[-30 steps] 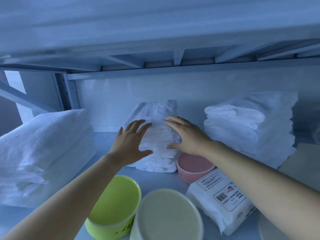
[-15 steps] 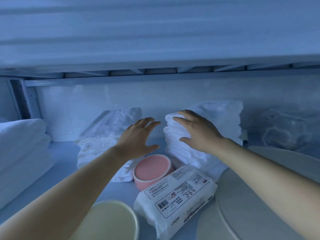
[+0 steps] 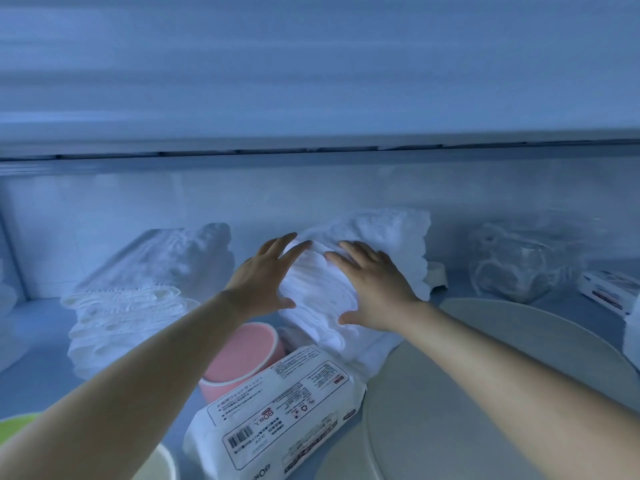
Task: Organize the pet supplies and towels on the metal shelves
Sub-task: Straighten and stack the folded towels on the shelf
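Note:
A stack of folded white towels point(image 3: 381, 233) stands at the back middle of the metal shelf point(image 3: 34, 327). My left hand point(image 3: 263, 275) touches its left front side with fingers spread. My right hand point(image 3: 374, 285) lies flat on its front, fingers straight. A second white towel stack point(image 3: 138, 285) sits to the left. In front are a pink bowl point(image 3: 242, 351) and a white pack of wet wipes point(image 3: 277, 414).
A large round beige lid or tray point(image 3: 485, 375) fills the near right. A clear plastic bag point(image 3: 519, 261) and a small box point(image 3: 609, 289) stand at the back right. A green bowl point(image 3: 17, 424) and a cream bowl point(image 3: 159, 462) are at the near left. The upper shelf hangs close overhead.
My view has swung right. Both hands left the left towel stack and now frame the right stack; the left hand has joined the right one on it.

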